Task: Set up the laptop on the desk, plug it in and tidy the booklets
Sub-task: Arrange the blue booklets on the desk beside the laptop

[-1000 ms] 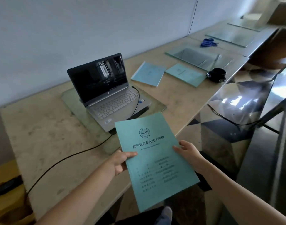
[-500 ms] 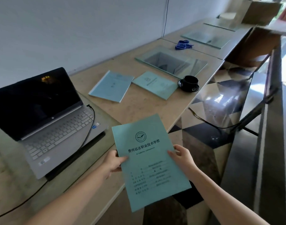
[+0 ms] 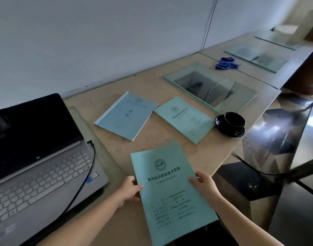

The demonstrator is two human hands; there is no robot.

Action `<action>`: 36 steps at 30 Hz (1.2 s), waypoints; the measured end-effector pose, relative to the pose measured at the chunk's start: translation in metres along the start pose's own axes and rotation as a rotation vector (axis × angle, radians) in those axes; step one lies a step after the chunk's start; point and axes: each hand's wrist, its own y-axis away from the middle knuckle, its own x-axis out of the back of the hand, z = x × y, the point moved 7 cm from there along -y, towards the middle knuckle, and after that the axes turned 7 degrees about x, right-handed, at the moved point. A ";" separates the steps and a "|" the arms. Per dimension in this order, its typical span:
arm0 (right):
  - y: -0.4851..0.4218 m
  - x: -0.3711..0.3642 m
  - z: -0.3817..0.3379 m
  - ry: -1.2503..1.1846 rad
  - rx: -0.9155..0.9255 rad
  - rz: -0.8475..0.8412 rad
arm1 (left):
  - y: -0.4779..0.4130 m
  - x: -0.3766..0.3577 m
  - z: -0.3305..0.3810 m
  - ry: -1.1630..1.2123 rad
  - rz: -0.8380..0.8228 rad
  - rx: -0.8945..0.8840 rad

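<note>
With the laptop [image 3: 45, 157] open and cabled on the desk [image 3: 169, 86], both hands, left hand [image 3: 129, 189] and right hand [image 3: 204, 185], pinch a green booklet [image 3: 169, 192] above the desk's near edge, probably to stack with the two booklets [image 3: 127, 115] beyond.

Single head-worn view, looking forward and down, close over the desk [image 3: 169, 89], edges perhaps distorted

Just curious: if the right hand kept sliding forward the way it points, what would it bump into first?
Likely the green booklet lying flat ahead of the right hand; the black cup sits just right of that line. Depth is uncertain.
</note>
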 end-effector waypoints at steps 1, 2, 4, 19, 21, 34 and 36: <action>-0.014 0.001 -0.007 0.004 0.005 -0.009 | -0.008 0.001 0.007 0.009 0.008 0.010; -0.026 0.001 -0.013 0.012 0.009 -0.019 | -0.015 0.003 0.013 0.022 0.016 0.026; -0.045 -0.001 -0.020 0.046 0.002 -0.048 | -0.026 0.005 0.019 0.035 0.027 0.080; -0.171 -0.022 -0.046 0.258 0.029 -0.473 | -0.061 0.013 0.048 -0.143 0.038 0.345; -0.181 -0.025 -0.047 0.305 0.022 -0.566 | -0.065 0.016 0.057 -0.281 0.039 0.343; -0.258 -0.051 -0.095 0.686 0.270 -0.740 | -0.069 0.033 0.062 -0.384 -0.004 0.474; -0.268 -0.064 -0.119 0.508 0.237 -0.712 | -0.074 0.053 0.075 -0.359 0.045 0.413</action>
